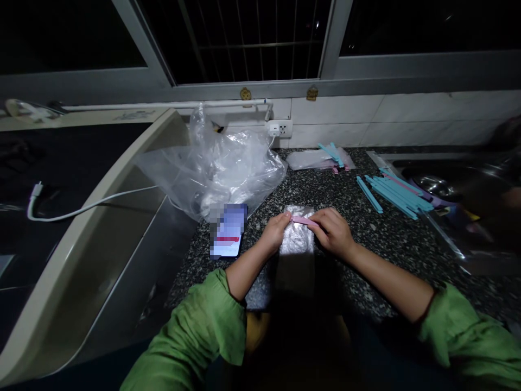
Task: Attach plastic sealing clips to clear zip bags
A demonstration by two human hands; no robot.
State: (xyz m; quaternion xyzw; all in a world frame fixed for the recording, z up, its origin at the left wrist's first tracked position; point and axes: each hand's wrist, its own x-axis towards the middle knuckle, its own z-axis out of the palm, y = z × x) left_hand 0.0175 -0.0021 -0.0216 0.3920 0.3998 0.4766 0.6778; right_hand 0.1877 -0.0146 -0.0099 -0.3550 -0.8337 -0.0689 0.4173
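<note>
A pink bag-sealing clip (pixel 304 221), long and narrow, lies across the upper part of a clear plastic bag (pixel 298 239). My left hand (pixel 275 232) is closed at the clip's left end, its thumb on the bag's edge. At the other end, my right hand (pixel 334 232) pinches the clip between thumb and fingers. The clear bag lies at the front of the speckled counter, its lower part in shadow. Whether the clip's two halves are pressed together is too small to tell.
A phone (pixel 230 231) lies left of my hands, before a large crumpled plastic bag (pixel 240 168). Several blue clips (pixel 396 193) are piled at right near the sink (pixel 456 255). More clips lie on flat clear bags (pixel 307 159) by the wall. A white cable (pixel 93 203) crosses the left appliance.
</note>
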